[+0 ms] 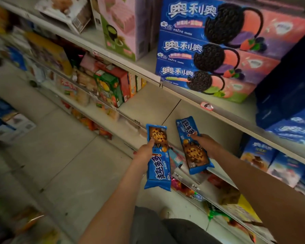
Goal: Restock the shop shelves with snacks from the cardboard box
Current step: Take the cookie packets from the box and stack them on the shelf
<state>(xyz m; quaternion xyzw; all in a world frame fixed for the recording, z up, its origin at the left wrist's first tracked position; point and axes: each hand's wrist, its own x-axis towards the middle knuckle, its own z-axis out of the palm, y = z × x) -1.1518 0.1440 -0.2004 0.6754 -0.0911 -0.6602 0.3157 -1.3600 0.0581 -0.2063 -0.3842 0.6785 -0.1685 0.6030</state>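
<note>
Both hands are raised below the stack of blue-pink boxes (209,50). The left hand (145,151) is curled round a blue cookie pack (159,166), clamped on its edge. That pack is held lengthwise, below and left of the stack. The right hand (207,144) grips a second cookie pack (195,152), tilted, straight below the stack. The packs are near each other, not touching. A bare shelf (153,104) lies under the stack's left side, beyond both packs. A price tag (206,106) marked 6 sits just below the stack.
</note>
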